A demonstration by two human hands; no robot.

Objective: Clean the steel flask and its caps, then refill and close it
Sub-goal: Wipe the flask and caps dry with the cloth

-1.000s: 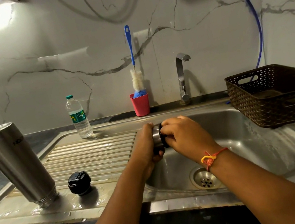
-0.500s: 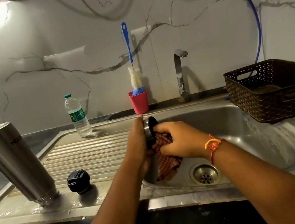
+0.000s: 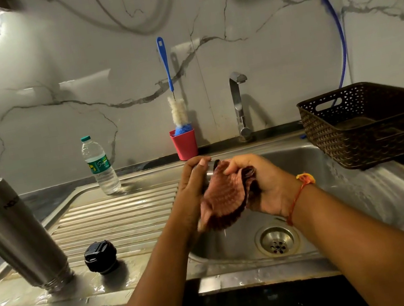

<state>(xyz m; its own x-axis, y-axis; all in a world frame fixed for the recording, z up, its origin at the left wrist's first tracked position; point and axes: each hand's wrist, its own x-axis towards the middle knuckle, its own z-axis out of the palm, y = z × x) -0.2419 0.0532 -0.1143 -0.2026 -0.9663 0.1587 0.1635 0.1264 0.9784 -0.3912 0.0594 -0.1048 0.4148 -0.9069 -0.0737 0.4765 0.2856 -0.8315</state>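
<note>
Head: crumpled cloth (image 3: pixel 226 197), seemingly steel cap (image 3: pixel 211 171)

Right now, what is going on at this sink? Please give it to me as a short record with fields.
Left hand: holds the steel cap over the sink basin
Right hand: grips a reddish cloth against that cap
Steel flask: mouth down on the wet drainboard, apart from the hands
Black cap: on the drainboard beside the flask
Tap: no stream visible
Back edge: water bottle, red cup with a bottle brush
Right of sink: brown basket
</note>
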